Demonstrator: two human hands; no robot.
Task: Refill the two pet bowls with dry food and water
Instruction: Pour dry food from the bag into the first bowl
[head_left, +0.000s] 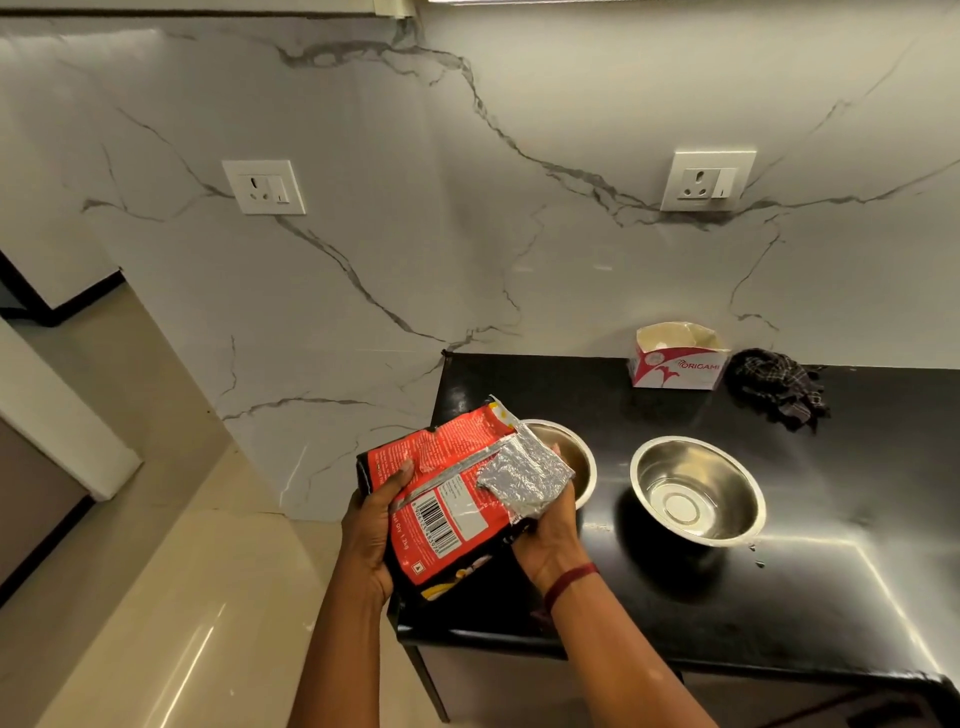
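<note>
Both my hands hold a red and black pet food bag (441, 499) over the left end of the black counter (779, 613). My left hand (371, 535) grips the bag's left side. My right hand (550, 535) supports its right side under the folded silver top flap. Behind the bag stands a steel bowl (574, 452), mostly hidden, so I cannot tell what is inside it. A second steel bowl (698, 499) sits to its right, shiny inside, possibly holding a little water.
A white and red cardboard box (675, 361) stands open at the back of the counter against the marble wall. A dark checked cloth (776, 387) lies crumpled to its right. Tiled floor lies to the left of the counter's edge.
</note>
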